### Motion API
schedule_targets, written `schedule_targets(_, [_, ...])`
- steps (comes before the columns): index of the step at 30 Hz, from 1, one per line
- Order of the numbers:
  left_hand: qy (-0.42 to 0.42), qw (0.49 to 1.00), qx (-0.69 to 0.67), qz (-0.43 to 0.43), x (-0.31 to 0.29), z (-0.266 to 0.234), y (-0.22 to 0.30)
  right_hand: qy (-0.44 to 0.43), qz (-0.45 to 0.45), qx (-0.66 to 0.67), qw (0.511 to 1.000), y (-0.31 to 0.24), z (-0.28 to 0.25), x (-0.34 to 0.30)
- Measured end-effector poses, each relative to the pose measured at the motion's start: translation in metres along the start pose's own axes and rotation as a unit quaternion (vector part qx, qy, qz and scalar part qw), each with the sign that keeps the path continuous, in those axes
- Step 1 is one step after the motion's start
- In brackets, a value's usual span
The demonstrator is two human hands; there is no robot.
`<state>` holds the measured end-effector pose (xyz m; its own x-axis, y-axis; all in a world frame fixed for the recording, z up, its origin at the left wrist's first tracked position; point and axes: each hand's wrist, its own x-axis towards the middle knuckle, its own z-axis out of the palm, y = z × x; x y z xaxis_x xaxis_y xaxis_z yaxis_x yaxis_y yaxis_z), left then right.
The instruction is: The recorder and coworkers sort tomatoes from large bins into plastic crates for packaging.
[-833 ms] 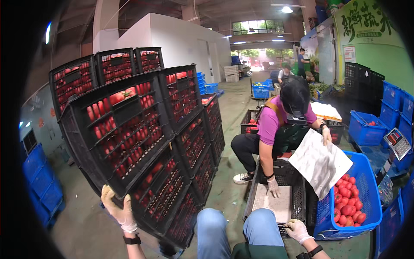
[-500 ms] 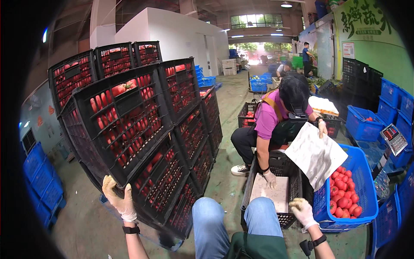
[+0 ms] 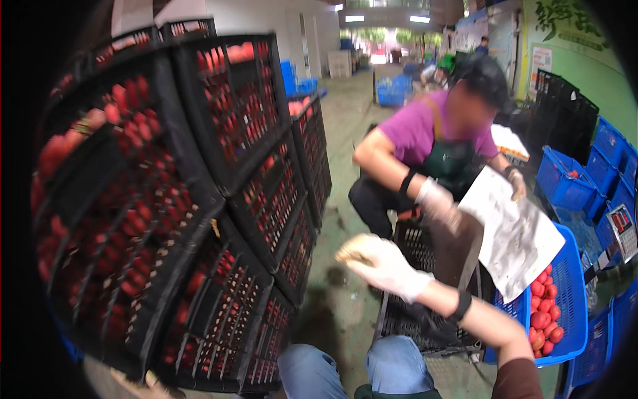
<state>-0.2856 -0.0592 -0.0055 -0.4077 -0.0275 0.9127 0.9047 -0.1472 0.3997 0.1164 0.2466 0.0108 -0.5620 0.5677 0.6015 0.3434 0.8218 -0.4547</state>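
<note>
My right hand (image 3: 389, 267), in a white glove with yellowed fingertips, is raised between the crate stack and the low black crate, its fingers loosely curved and apart with nothing seen in them. At the lower left edge, part of my left hand (image 3: 143, 386) shows below the stack, fingers apart; the rest is hidden. Black mesh crates (image 3: 226, 100) full of red tomatoes are stacked at my left. Before my knees stands a black crate (image 3: 419, 326). A co-worker's gloved hand (image 3: 438, 199) is over a blurred brown sheet (image 3: 455, 246) at that crate; their other hand holds a stained white sheet (image 3: 508, 233).
The co-worker (image 3: 435, 126) crouches just beyond the black crate. A blue basket (image 3: 571, 286) with tomatoes (image 3: 545, 312) stands at the right, near a scale display (image 3: 621, 223). More blue crates (image 3: 605, 159) line the right side.
My right hand has left the black crate's rim and swung up and left. My left hand has dropped toward the lower edge. The stack looms closer; the co-worker's hand has risen from inside the crate.
</note>
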Motion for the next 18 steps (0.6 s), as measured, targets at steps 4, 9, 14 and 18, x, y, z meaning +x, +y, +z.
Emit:
schedule_targets(4, [-0.06,0.998,-0.005,-0.003,-0.016,0.06,0.056,-0.11,-0.004,-0.147,0.983,0.097,0.041,0.095])
schedule_targets(9, [-0.186,0.981,0.053,0.007,-0.02,0.081,0.099,0.04,0.064,-0.014,0.997,0.127,0.129,0.175])
schedule_targets(14, [-0.311,0.949,0.058,-0.009,-0.019,0.116,0.145,0.023,0.2,0.081,0.976,0.085,0.164,0.139])
schedule_targets(18, [-0.405,0.914,-0.012,-0.028,-0.004,0.156,0.204,-0.001,0.278,0.04,0.96,0.072,0.128,0.075])
